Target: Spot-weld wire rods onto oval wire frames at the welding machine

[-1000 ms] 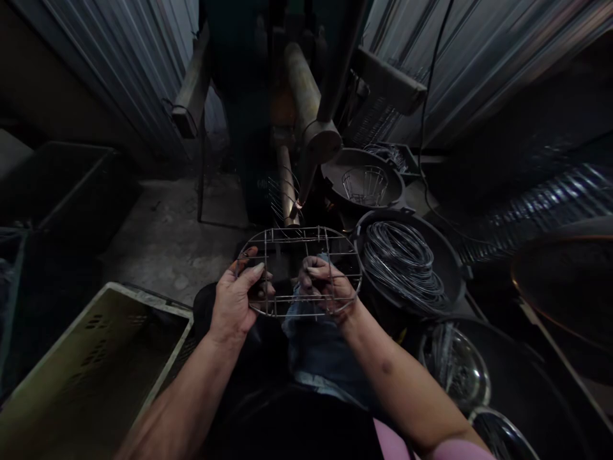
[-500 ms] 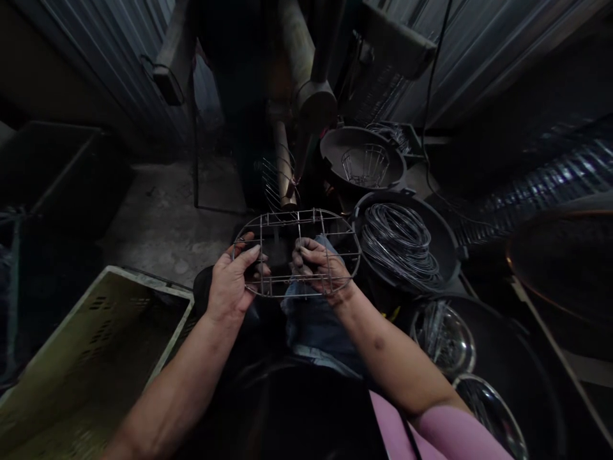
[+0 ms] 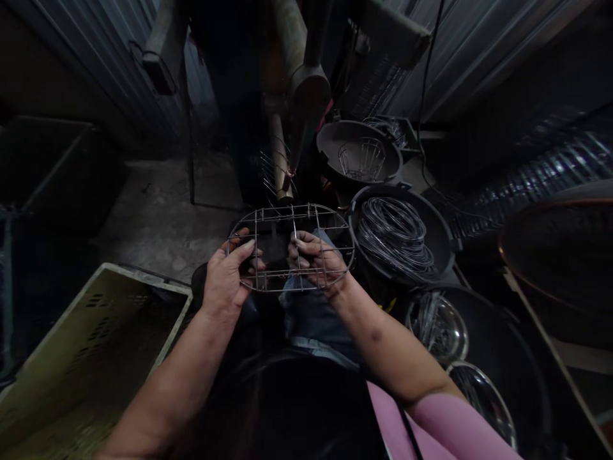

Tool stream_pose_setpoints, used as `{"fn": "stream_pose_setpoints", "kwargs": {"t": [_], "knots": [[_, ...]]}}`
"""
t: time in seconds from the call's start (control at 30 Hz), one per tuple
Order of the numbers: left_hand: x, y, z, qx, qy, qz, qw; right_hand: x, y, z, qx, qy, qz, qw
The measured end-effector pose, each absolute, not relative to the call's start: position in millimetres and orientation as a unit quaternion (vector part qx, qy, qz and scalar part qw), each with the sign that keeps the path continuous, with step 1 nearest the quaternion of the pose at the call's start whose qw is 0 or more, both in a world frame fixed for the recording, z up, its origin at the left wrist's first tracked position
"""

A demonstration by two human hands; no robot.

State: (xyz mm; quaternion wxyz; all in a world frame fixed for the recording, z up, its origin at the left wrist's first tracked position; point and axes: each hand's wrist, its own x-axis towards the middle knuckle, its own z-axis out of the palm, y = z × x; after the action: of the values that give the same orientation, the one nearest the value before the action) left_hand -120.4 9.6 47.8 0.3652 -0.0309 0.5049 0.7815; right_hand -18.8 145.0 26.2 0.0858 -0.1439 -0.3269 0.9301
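Observation:
An oval metal wire rack [image 3: 257, 248] with crossing bars is held out in front of me, just below the electrode tip of a machine. My left hand [image 3: 230, 268] grips its left end, thumb on top and fingers beneath. Reaching in from the right, my right hand [image 3: 313, 255] pinches an upright wire near the rack's middle, its fingers behind the bars. Beyond the rack, the machine's rod-shaped electrode [image 3: 279, 160] points down, with several thin curved wires beside it.
A yellow plastic crate [image 3: 96, 332] stands at lower left. To the right, a black basin [image 3: 447, 236] holds coiled wire [image 3: 395, 236]; behind it, another basin [image 3: 328, 144] holds a wire basket [image 3: 361, 160]. Shiny metal bowls [image 3: 453, 332] sit at lower right. A cable [image 3: 421, 115] hangs at upper right.
The view has shifted slightly, so the whole scene sits a little further left and up. Both hands keep the same hold on the rack.

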Motion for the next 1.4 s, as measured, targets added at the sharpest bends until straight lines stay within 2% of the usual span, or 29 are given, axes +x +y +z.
{"fn": "stream_pose_setpoints", "kwargs": {"t": [1.4], "knots": [[-136,27,65,-0.013,0.498,0.796,0.344,-45,160,32,-0.135,-0.314,0.934,0.100]]}}
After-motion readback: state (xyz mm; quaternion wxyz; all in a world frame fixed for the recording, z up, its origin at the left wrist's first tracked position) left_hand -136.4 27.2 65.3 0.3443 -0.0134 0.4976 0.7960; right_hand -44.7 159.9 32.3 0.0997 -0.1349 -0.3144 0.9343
